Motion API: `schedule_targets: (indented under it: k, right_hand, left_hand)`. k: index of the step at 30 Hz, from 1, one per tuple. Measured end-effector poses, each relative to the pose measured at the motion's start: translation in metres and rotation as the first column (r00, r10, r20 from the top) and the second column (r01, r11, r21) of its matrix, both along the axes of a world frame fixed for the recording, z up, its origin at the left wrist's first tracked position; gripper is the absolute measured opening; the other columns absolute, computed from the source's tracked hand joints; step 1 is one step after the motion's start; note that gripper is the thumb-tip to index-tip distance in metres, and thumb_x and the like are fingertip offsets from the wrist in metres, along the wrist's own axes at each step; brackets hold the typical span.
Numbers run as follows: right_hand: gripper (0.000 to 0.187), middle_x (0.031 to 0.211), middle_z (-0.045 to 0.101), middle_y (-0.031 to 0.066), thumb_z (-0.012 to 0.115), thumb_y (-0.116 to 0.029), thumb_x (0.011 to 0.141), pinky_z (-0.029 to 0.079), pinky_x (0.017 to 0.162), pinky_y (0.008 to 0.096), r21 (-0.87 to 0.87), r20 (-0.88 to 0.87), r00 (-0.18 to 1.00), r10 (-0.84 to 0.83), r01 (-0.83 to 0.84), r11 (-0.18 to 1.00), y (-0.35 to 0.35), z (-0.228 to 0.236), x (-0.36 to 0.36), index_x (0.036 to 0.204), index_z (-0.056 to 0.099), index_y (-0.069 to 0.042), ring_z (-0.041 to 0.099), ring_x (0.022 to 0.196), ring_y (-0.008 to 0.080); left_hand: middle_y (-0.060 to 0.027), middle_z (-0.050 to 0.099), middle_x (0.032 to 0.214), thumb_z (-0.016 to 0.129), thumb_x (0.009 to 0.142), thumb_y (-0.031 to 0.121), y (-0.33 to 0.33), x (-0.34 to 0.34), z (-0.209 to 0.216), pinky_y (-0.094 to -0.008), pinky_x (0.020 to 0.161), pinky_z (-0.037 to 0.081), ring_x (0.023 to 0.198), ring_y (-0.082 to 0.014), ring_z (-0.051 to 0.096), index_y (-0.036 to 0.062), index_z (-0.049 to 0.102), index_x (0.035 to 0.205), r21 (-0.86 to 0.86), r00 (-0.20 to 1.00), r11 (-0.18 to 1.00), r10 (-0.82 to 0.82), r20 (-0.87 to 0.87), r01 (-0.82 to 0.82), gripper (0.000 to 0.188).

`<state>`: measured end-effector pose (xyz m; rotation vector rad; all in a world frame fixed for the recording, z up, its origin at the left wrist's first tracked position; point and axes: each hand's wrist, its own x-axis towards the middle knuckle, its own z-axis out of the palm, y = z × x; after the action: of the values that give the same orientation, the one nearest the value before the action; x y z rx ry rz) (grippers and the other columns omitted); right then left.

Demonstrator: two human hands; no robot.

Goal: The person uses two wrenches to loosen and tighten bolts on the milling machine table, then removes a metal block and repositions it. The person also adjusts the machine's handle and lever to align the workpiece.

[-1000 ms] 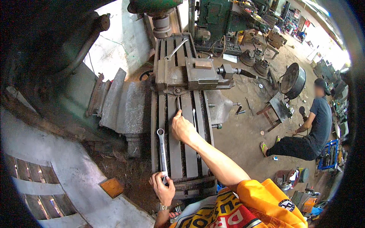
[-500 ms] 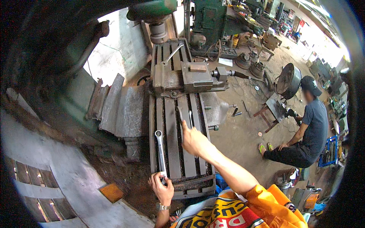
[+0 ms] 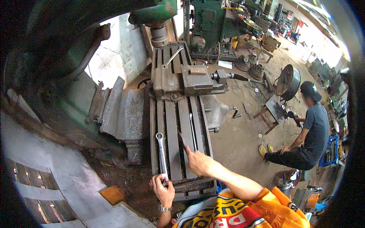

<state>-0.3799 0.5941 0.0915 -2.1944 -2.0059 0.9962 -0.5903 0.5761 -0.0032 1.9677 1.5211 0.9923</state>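
My left hand point(image 3: 163, 189) is closed round the near end of a ring spanner point(image 3: 161, 152). The spanner lies lengthwise on the slotted machine table point(image 3: 173, 131), its ring end pointing away from me. Above the right half of this table, my right hand point(image 3: 201, 163) is closed with the index finger stretched forward. A thin dark strip point(image 3: 182, 139) sticks out past that fingertip; its other end is hidden in the hand. Beside it, a long thin shiny bar point(image 3: 192, 131) lies along a table slot. Dark chips line the slots.
Across the table's far part sits a machine vise point(image 3: 195, 79) with a small block on top. Another spanner point(image 3: 173, 57) lies behind it, below the green machine head point(image 3: 154, 15). A person point(image 3: 310, 129) crouches at the right beside a low metal stand point(image 3: 274, 111).
My right hand has drawn back toward me along the table with the thin strip. My left hand stays on the spanner. The view has shifted slightly.
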Motion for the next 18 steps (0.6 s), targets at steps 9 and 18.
schedule_targets:
  k: [9, 18]
  right_hand:
    - [0.055, 0.096, 0.065, 0.0341, 0.048, -0.006, 0.086, 0.057, 0.077, 0.0474, 0.216, 0.023, 0.984, -0.179, 0.170, 0.962, 0.065, 0.009, 0.021, 0.131, 0.035, 0.021, 0.068, 0.091, 0.0422]
    - [0.051, 0.133, 0.053, 0.0284, 0.062, -0.015, 0.088, 0.060, 0.078, 0.0389, 0.067, 0.157, 0.931, -0.329, 0.323, 0.944, 0.146, -0.021, 0.006, 0.136, 0.052, -0.002, 0.067, 0.105, 0.0339]
  left_hand:
    - [-0.0132, 0.053, 0.088, 0.059, 0.076, 0.006, 0.000, -0.002, -0.001, -0.0470, 0.083, 0.039, 0.087, -0.0339, 0.051, 0.0030, 0.055, 0.095, 0.009, 1.000, 1.000, -0.027, -0.013, 0.027, 0.019]
    - [-0.0137, 0.052, 0.087, 0.058, 0.077, 0.004, -0.001, 0.000, -0.001, -0.0461, 0.082, 0.038, 0.086, -0.0330, 0.050, 0.0016, 0.055, 0.096, 0.042, 0.999, 0.999, -0.033, 0.008, 0.033, 0.020]
